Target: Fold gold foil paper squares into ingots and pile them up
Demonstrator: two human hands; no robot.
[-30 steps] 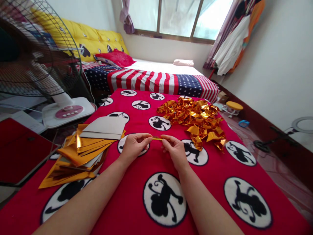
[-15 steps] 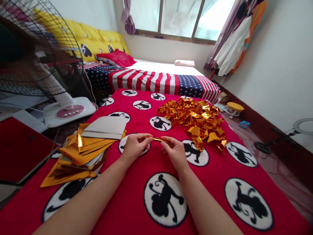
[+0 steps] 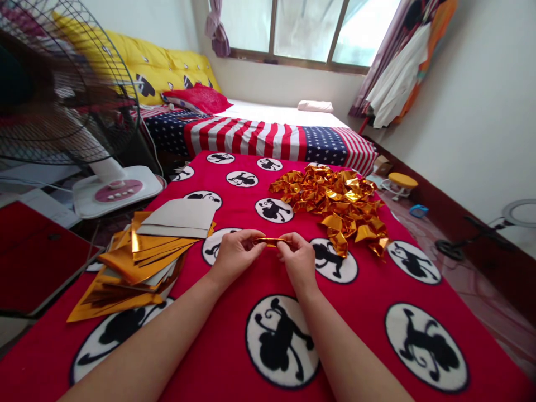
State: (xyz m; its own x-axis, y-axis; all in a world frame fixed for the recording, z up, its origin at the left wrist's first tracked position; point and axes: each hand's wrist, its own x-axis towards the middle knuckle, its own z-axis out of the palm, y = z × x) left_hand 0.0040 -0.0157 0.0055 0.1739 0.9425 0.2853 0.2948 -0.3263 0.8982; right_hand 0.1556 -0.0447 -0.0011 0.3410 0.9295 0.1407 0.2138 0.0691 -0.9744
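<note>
A narrow folded piece of gold foil paper [image 3: 271, 242] spans the gap between my two hands, above the red cloth. Its left end is pinched by the thumb and fingers of my left hand [image 3: 239, 252]. My right hand [image 3: 298, 258] is closed on the other end in the same way. To the left lies a loose stack of gold foil sheets [image 3: 144, 254], some with pale grey backs turned up. Beyond my right hand is a heap of folded gold foil pieces [image 3: 335, 195], crumpled-looking and shiny.
The red cloth [image 3: 201, 352] with monkey circles covers the table. A fan [image 3: 104, 192] with turning blades stands at the left, near a red panel [image 3: 37, 257]. Behind is a bed [image 3: 259, 137]; a yellow stool [image 3: 402, 181] stands on the floor at right.
The foil strip between my hands now looks wider and slightly bowed. My fingers have shifted a little along its ends. The stack and the heap stay as they were.
</note>
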